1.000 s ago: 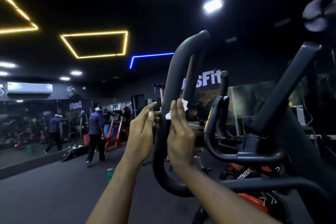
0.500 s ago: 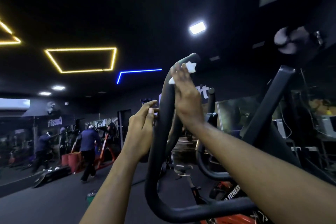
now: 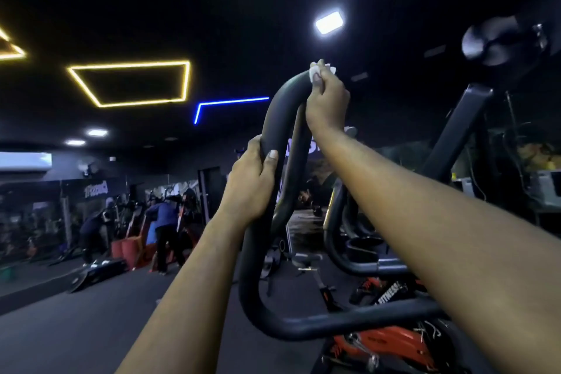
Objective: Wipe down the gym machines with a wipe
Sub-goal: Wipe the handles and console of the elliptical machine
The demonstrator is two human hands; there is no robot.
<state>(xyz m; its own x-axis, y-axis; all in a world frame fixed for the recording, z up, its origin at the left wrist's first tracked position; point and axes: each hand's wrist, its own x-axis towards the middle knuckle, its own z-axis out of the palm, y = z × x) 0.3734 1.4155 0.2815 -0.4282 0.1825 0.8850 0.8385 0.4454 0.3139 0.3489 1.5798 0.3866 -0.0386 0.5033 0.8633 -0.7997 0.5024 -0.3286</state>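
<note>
A black curved handlebar (image 3: 280, 106) of an exercise bike rises in the middle of the view. My right hand (image 3: 328, 100) grips a small white wipe (image 3: 315, 70) and holds it against the top bend of the bar. My left hand (image 3: 250, 184) is wrapped round the same bar lower down, thumb across the front. The bike's orange and black frame (image 3: 391, 346) shows at the bottom right. Most of the wipe is hidden inside my fingers.
A second black handlebar set (image 3: 358, 258) and a slanted black post (image 3: 455, 130) stand to the right. At the left, a person in blue (image 3: 165, 222) bends over orange equipment by a mirrored wall. Dark floor (image 3: 76, 328) stretches out on the left.
My right hand has slid the wipe up the bar from mid-height to the top bend. My left hand has closed round the bar, where its fingers were only touching it.
</note>
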